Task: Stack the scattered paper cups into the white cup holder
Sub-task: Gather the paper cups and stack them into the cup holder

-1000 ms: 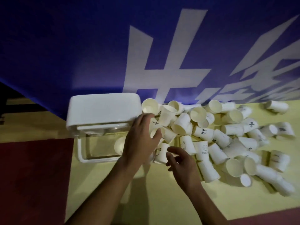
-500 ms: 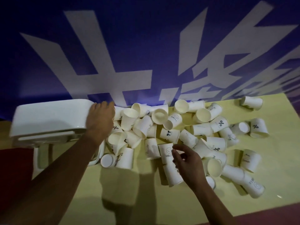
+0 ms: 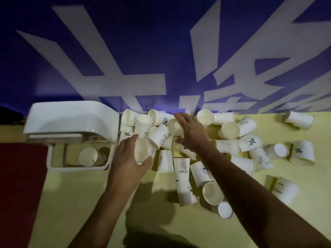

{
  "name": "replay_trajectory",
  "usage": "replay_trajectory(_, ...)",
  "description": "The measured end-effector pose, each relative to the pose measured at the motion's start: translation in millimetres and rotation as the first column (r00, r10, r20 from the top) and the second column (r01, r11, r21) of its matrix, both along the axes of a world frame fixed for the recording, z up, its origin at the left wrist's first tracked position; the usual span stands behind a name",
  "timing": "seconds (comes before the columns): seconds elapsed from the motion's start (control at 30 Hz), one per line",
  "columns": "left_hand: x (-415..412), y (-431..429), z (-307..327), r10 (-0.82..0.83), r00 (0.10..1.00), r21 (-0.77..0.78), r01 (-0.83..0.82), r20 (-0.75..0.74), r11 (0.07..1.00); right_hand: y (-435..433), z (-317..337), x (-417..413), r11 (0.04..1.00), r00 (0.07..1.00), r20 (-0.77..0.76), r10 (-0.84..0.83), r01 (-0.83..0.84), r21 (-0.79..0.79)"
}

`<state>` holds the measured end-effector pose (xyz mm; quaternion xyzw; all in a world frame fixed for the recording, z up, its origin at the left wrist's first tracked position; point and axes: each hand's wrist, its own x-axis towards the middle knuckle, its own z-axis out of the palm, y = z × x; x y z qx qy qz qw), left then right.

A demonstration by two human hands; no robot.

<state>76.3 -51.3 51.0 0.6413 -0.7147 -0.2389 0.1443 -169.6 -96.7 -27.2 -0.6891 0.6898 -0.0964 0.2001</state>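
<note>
Paper cups [image 3: 226, 146] lie every which way across the yellow desk [image 3: 86, 203], and I make it about twenty-six loose ones, though they overlap so much that I may be off by a few. Most are on their sides, some stand mouth down, and a few have drifted well apart to the right. One white holder [image 3: 71, 120] sits at the left end of the heap, against the blue banner [image 3: 125, 51]. In its lower tray I can see a single stowed cup [image 3: 87, 156] with its mouth turned toward me. Whether more are nested behind it I cannot tell. My left hand [image 3: 125, 161] is curled round one cup [image 3: 140, 151], thumb under the rim and fingers over the wall, its open mouth facing me. My right hand [image 3: 193, 133] is spread over a second cup [image 3: 174, 127] deeper in the pile, fingers on top and thumb below. I cannot tell if they have closed on it. What matters for the coming move is that the holder's tray lies just left of my left hand, near it, while my right hand is on the far side of the heap. So the left is the nearer hand, and I judge the held cup would travel leftward and go in mouth aligned with the stowed one.
</note>
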Motion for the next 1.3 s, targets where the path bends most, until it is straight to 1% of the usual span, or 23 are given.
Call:
replay_trajectory(0.1, -2, 15, -7, 0.080, 0.996, 0.029, -0.079, -0.039, 0.996, -6, -11, -2, 0.999, 0.998, -0.023, 0.050, -0.050, 0.002)
replay_trajectory(0.2, 1, 19, -11, 0.100, 0.993, 0.047, -0.097, -0.060, 0.994, -4, -17, -5, 0.996, 0.999, 0.008, 0.039, -0.038, -0.082)
replay_trajectory(0.33, 10, 17, -12, 0.101, 0.990, 0.061, -0.096, -0.096, 0.994, 6, -7, -5, 0.979, 0.997, 0.071, -0.023, 0.037, -0.201)
replay_trajectory(0.43, 21, 13, -9, 0.103, 0.988, 0.070, -0.095, -0.117, 0.993, 23, 15, 3, 0.953, 0.969, 0.217, -0.118, 0.172, -0.248)
replay_trajectory(0.53, 37, 12, -5, 0.106, 0.984, 0.083, -0.095, -0.144, 0.992, 42, 40, 23, 0.931, 0.899, 0.369, -0.236, 0.318, -0.179)
replay_trajectory(0.67, 72, 14, -1, 0.086, 0.980, 0.081, -0.073, -0.181, 0.994, 66, 59, 70, 0.913, 0.814, 0.502, -0.292, 0.394, -0.106)
replay_trajectory(0.9, 177, 19, 10, 0.070, 0.958, 0.052, -0.058, -0.279, 0.997, 81, 74, 182, 0.900, 0.749, 0.574, -0.331, 0.433, -0.045)
replay_trajectory(1.03, 245, 10, 6, 0.142, 0.951, 0.062, -0.130, -0.273, 0.990, 81, 73, 243, 0.899, 0.734, 0.586, -0.343, 0.438, -0.023)
replay_trajectory(1.17, 296, -17, -8, 0.219, 0.948, 0.016, -0.222, -0.232, 0.975, 77, 71, 291, 0.910, 0.747, 0.575, -0.332, 0.415, -0.014)
replay_trajectory(1.23, 311, -35, -20, 0.212, 0.955, 0.012, -0.214, -0.210, 0.977, 74, 68, 310, 0.912, 0.740, 0.583, -0.335, 0.410, 0.004)
replay_trajectory(1.3, 318, -51, -33, 0.191, 0.957, 0.028, -0.189, -0.219, 0.982, 72, 65, 325, 0.912, 0.729, 0.597, -0.336, 0.411, 0.012)
